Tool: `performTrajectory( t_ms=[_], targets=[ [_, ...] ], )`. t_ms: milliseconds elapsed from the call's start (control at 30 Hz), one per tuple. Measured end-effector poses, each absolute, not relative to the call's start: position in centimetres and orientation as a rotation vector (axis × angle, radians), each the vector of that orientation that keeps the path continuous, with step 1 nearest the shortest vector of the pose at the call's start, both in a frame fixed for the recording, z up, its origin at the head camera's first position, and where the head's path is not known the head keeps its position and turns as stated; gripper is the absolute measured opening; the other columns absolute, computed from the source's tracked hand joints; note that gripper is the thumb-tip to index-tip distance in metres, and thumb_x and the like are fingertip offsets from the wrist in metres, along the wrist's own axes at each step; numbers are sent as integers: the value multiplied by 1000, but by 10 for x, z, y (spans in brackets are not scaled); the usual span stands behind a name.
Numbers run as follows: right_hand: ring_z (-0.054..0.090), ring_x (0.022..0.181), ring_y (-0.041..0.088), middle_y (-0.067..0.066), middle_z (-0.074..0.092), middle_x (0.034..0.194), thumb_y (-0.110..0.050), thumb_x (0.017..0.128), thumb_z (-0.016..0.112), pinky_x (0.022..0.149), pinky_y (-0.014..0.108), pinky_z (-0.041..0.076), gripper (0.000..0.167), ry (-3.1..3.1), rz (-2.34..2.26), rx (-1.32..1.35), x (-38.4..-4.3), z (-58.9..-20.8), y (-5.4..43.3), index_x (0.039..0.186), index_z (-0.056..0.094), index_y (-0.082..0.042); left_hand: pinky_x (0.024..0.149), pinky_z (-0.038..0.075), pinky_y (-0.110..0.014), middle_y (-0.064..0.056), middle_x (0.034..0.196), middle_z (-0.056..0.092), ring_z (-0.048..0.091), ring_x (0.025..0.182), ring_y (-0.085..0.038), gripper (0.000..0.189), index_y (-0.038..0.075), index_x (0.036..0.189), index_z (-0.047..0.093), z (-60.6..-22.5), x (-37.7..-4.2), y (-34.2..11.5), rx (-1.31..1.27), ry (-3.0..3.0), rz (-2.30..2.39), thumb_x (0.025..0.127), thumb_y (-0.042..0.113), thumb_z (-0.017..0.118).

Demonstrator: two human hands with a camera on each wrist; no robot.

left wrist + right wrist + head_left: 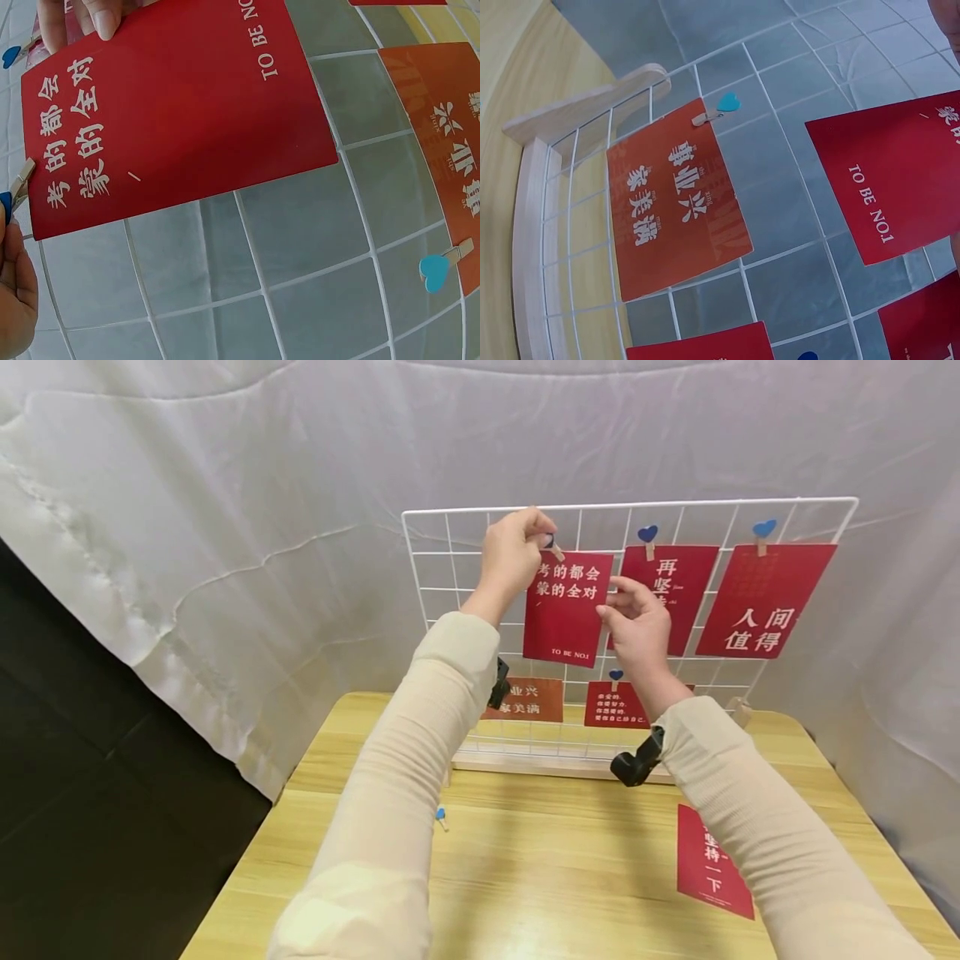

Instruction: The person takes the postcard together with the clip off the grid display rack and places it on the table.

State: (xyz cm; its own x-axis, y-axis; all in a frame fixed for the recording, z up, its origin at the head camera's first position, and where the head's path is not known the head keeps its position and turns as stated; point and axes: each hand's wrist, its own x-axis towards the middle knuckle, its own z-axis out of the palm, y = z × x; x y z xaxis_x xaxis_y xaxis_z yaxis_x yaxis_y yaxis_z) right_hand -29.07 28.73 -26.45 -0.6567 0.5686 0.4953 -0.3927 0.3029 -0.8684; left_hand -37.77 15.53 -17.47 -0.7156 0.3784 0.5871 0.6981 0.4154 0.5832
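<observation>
A red card (567, 618) with white characters and "TO BE NO.1" hangs against the white wire grid (457, 572), slightly tilted. At its top left corner my left hand (513, 550) pinches a small wooden clothespin (22, 180) with a dark blue heart, which sits over the card's edge. My right hand (639, 625) holds the card's right edge between thumb and fingers; in the left wrist view its thumb lies on the card's face. Only a little of each hand shows in the right wrist view.
Clipped to the grid are two red cards (767, 602) at upper right, an orange card (676, 202) and a small red card (611, 706) lower down. On the wooden table (525, 860) lie a loose blue-heart clothespin (442, 818) and another red card (708, 868), partly behind the right sleeve.
</observation>
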Motion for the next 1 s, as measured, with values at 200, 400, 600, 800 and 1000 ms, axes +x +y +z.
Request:
performTrajectory(
  t_ms=[200, 400, 600, 800, 1000],
  targets=[
    [53, 72, 11, 5, 56, 82, -7, 77, 64, 61, 17, 45, 30, -1714, 1512, -88, -292, -273, 292, 106, 60, -12, 76, 37, -14, 2, 94, 62, 53, 90, -9, 12, 11, 89, 64, -177, -379, 157, -947, -2257, -1217, 85, 8, 54],
    [54, 70, 11, 6, 56, 83, -9, 77, 64, 60, 18, 46, 30, -1704, 1547, -72, -288, -279, 292, 106, 60, -13, 75, 37, -14, -1, 92, 61, 53, 88, -10, 12, 9, 88, 65, -179, -380, 157, -951, -2194, -1261, 83, 4, 55],
    [54, 65, 9, 4, 55, 78, 1, 76, 62, 60, 16, 46, 30, -1696, 1568, -113, -284, -280, 287, 105, 60, -8, 71, 39, -13, -3, 88, 61, 54, 83, -10, 13, 7, 86, 66, -181, -382, 156, -954, -2104, -1303, 83, 2, 55],
    [54, 68, 10, 6, 56, 81, 0, 77, 62, 62, 17, 47, 31, -1716, 1555, -94, -278, -288, 285, 107, 59, -6, 68, 39, -14, -4, 85, 61, 54, 79, -11, 10, 5, 84, 66, -184, -381, 152, -951, -2032, -1423, 82, 1, 56],
    [54, 69, 9, 6, 57, 81, 1, 76, 62, 60, 17, 47, 31, -1707, 1552, -110, -275, -299, 288, 107, 59, -5, 63, 41, -14, -5, 84, 60, 54, 75, -11, 10, 4, 84, 65, -188, -374, 147, -959, -2052, -1500, 82, 1, 56]
  ],
)
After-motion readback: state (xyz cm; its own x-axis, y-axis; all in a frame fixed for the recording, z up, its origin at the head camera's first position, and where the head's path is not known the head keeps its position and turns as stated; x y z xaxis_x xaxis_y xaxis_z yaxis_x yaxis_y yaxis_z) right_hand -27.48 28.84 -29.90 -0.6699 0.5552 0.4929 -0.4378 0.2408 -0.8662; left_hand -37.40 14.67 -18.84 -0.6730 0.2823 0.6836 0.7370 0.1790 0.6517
